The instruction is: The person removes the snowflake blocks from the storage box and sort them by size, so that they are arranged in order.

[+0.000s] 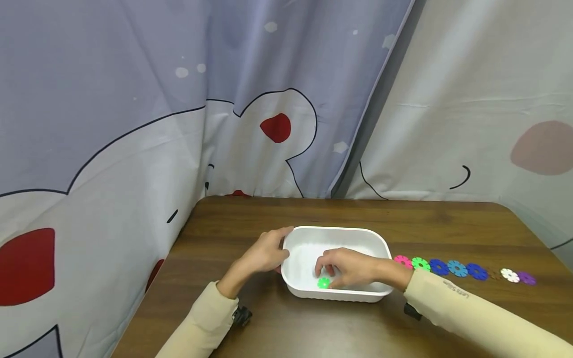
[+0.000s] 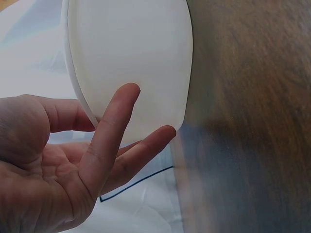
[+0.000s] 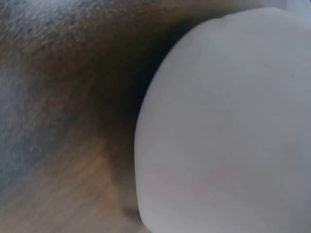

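A white plastic basin point(image 1: 295, 293) with rounded corners stands on the wooden table. My left hand point(image 1: 264, 252) grips its left end by the rim; in the left wrist view the fingers point(image 2: 109, 128) spread along the outer wall. Inside the basin lies a bright green flower-shaped disc point(image 1: 324, 283) with notched edges. Over it reaches my right hand point(image 1: 353, 267), fingers bent and apart, the thumb beside the disc's right edge. Whether the thumb touches the disc, I cannot tell. Only the basin's outer wall point(image 3: 223, 126) and the table show in the right wrist view; the right hand is hidden there.
A row of notched discs runs rightward from the basin: pink point(image 1: 403, 261), green point(image 1: 421, 264), several blue ones point(image 1: 457, 269), brown point(image 1: 494, 273), white point(image 1: 510, 275) and purple point(image 1: 526, 278). My right forearm point(image 1: 465, 298) passes in front of them. A printed curtain point(image 1: 277, 59) hangs behind the table point(image 1: 250, 214).
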A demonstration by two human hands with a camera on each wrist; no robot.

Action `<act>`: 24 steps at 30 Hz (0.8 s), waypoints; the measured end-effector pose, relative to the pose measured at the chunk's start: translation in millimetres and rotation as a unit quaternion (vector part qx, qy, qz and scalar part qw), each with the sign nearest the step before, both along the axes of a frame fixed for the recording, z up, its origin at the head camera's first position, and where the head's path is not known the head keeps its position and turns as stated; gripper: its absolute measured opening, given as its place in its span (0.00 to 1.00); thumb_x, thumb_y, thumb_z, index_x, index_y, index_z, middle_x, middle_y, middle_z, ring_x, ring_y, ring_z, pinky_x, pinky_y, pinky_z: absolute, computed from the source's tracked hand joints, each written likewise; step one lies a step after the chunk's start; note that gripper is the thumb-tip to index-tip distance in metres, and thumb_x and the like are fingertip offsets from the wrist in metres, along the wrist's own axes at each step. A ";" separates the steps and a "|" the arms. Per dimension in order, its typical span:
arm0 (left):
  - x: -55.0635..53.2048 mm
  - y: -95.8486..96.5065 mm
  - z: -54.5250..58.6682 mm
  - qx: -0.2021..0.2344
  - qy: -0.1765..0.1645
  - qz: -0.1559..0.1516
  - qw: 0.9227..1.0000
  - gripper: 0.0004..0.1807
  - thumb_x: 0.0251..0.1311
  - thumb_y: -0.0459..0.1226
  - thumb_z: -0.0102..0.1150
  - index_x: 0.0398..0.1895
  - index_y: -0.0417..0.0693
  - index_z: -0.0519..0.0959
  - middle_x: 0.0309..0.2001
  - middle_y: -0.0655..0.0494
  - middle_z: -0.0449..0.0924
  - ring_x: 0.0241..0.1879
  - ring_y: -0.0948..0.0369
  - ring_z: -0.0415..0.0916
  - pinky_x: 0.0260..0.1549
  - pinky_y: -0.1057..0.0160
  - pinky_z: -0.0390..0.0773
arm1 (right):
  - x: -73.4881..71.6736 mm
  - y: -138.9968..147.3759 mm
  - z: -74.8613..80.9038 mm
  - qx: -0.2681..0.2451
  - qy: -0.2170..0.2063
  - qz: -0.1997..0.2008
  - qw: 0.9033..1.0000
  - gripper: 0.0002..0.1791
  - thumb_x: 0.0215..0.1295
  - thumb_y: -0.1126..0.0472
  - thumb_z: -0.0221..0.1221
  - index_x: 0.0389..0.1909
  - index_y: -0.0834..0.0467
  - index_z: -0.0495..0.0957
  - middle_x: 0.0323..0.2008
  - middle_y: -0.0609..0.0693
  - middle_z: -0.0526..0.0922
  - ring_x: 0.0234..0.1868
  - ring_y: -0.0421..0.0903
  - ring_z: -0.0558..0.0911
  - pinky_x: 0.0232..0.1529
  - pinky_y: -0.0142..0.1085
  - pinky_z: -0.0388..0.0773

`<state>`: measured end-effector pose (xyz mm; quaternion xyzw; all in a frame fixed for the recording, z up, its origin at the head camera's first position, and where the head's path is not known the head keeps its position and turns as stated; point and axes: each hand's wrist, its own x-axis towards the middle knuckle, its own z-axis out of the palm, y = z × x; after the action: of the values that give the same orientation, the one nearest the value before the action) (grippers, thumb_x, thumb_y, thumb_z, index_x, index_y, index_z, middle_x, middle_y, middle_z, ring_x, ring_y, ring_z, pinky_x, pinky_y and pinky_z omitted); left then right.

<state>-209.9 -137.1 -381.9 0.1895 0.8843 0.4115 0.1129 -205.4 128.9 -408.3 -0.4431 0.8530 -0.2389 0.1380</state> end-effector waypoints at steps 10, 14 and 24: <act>-2.0 3.5 2.0 -0.001 -0.003 0.003 1.000 0.37 0.62 0.22 0.55 0.78 0.34 0.66 0.60 0.27 0.79 0.16 0.58 0.82 0.18 0.51 0.88 | 0.4 -2.7 -3.5 0.006 0.020 0.004 1.000 0.17 0.54 0.72 0.74 0.38 0.52 0.81 0.33 0.43 0.79 0.37 0.37 0.77 0.42 0.26 0.77; -1.6 3.9 1.1 0.000 -0.002 0.001 1.000 0.37 0.62 0.22 0.55 0.78 0.34 0.66 0.60 0.27 0.79 0.15 0.58 0.82 0.17 0.51 0.88 | 1.8 -2.9 -2.3 0.002 -0.002 -0.005 1.000 0.17 0.54 0.73 0.72 0.35 0.52 0.76 0.30 0.42 0.77 0.34 0.35 0.74 0.39 0.26 0.75; 1.0 1.6 0.9 0.005 -0.007 0.008 1.000 0.37 0.62 0.22 0.54 0.78 0.33 0.66 0.60 0.28 0.80 0.17 0.57 0.82 0.18 0.50 0.88 | 6.1 0.0 5.4 0.000 -0.049 -0.042 0.998 0.17 0.61 0.68 0.73 0.35 0.51 0.72 0.24 0.36 0.73 0.27 0.31 0.69 0.35 0.26 0.71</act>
<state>-208.8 -135.5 -381.0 0.1796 0.8830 0.4181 0.1149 -199.3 128.9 -402.8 -0.3945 0.8632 -0.2659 0.1689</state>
